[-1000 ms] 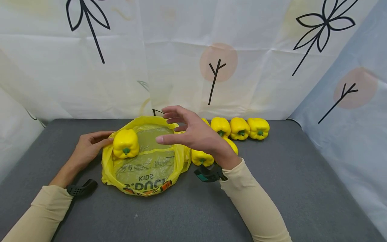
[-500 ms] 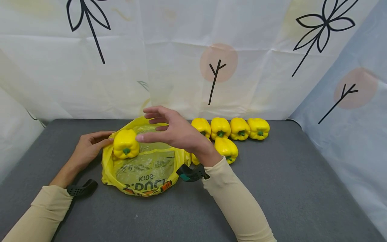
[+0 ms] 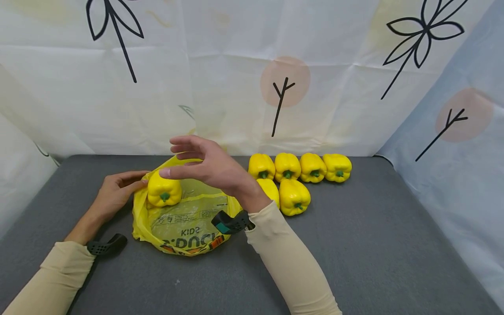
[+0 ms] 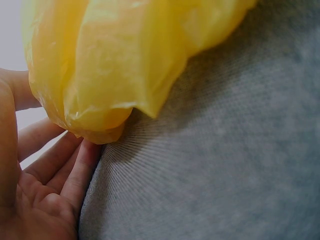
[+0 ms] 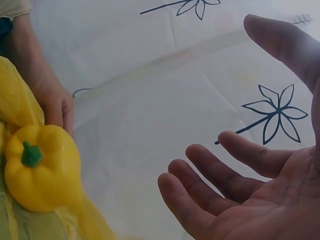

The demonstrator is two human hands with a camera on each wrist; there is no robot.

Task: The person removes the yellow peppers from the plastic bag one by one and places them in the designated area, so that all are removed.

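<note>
A yellow plastic bag lies mouth-up on the grey table, with printed letters on its inside. One yellow bell pepper with a green stem sits at its left side, within the rim. My left hand holds the bag's left edge, thumb on the near side beside the pepper; in the left wrist view the fingers partly disappear behind the bag. Above the bag hovers my right hand, fingers spread and nothing in it, its thumb overlapping the pepper's top in the head view. The right wrist view shows a gap between the right hand and the pepper.
Right of the bag, several yellow bell peppers stand in a back row, with two more in front, one partly behind my right wrist. A patterned white cloth hangs along the table's back edge.
My right hand has moved left across the bag, toward the pepper in it, uncovering peppers on the right. The left hand, the bag and the pepper in it have stayed put.
</note>
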